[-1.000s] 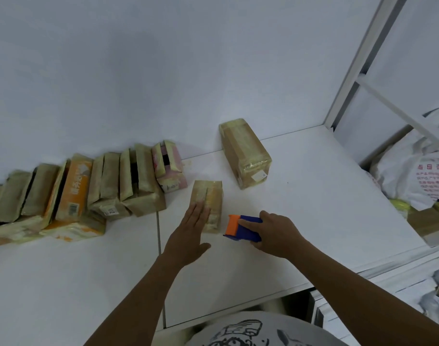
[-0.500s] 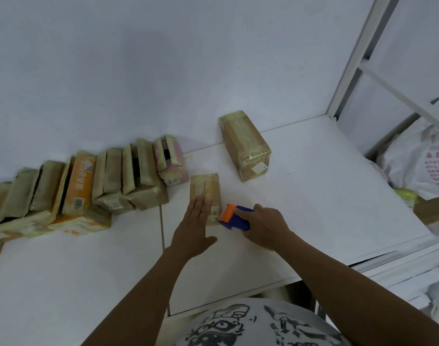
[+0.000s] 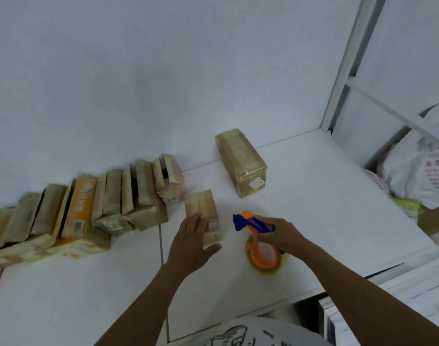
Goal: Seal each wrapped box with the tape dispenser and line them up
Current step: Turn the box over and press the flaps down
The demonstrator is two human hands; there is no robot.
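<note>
Wrapped box (image 3: 203, 208), a small one in yellowish tape, lies flat on the white table (image 3: 313, 208) just in front of the person, with its long side pointing away towards the wall (image 3: 163, 71). The left hand (image 3: 192, 243) rests on its near half with fingers straight and together and the thumb stuck out to the side past the box's near end. Just to the right, clear of the box, the right hand (image 3: 280, 237) is wrapped round the blue handle of the tape dispenser (image 3: 248, 221). Its orange nose points up and away, and the orange hub with its tape roll hangs below the fist; I cannot tell whether the roll touches the table.

Farther back and to the right, a larger sealed box (image 3: 240, 163) stands alone near the wall. To the left, a row of wrapped boxes (image 3: 88, 208) leans along the wall, the nearest one just beside the small box. At the far right, past a white shelf frame (image 3: 345, 71), sits a white plastic bag (image 3: 418, 171).
</note>
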